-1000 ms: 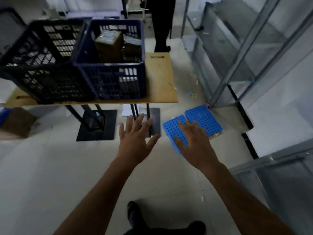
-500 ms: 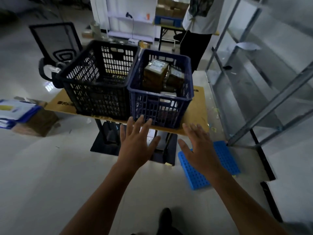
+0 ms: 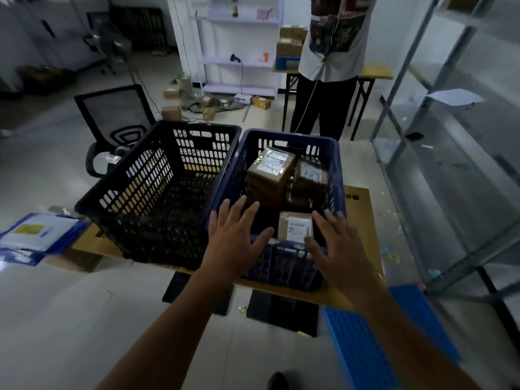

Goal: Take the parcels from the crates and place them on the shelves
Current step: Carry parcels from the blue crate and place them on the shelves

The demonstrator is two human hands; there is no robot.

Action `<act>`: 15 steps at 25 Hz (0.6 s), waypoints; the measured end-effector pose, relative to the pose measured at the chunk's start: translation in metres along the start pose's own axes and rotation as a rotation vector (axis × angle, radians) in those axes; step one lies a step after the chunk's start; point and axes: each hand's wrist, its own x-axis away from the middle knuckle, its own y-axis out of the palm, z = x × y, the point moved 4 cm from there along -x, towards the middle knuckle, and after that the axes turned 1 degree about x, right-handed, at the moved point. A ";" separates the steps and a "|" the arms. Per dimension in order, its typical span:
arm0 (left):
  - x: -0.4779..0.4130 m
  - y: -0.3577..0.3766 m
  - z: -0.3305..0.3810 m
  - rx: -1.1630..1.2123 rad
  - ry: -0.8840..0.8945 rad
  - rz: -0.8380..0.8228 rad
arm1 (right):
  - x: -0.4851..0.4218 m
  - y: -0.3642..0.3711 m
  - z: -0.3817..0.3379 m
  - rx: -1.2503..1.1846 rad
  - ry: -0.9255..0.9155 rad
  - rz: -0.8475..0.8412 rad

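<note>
A blue crate [image 3: 336,175] stands on a wooden table [image 3: 363,220] beside a black crate [image 3: 135,190]. Inside the blue crate are brown parcels: a tall one with a white label [image 3: 270,173], a second one [image 3: 311,178] to its right, and a flat one [image 3: 295,228] at the near side. My left hand [image 3: 235,240] hovers over the blue crate's near left corner, fingers spread, holding nothing. My right hand [image 3: 337,249] is open over the near right rim, next to the flat parcel. The black crate looks empty.
Metal shelves [image 3: 450,170] run along the right. A person [image 3: 332,63] stands behind the table. Blue plastic panels [image 3: 363,347] lie on the floor at lower right. An office chair [image 3: 112,122] is behind the black crate. Blue folders [image 3: 36,235] lie at left.
The view has lifted from the floor to the crates. Both open hands have advanced from below the table edge to over the blue crate's near rim.
</note>
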 end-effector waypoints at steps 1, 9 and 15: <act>-0.022 0.002 -0.001 -0.003 -0.005 -0.004 | -0.019 0.002 0.006 -0.014 -0.009 -0.007; -0.190 0.027 -0.024 -0.033 -0.001 -0.053 | -0.158 0.034 0.029 -0.044 0.011 -0.082; -0.291 0.071 -0.058 0.002 0.010 -0.144 | -0.227 0.070 0.046 0.020 0.067 -0.074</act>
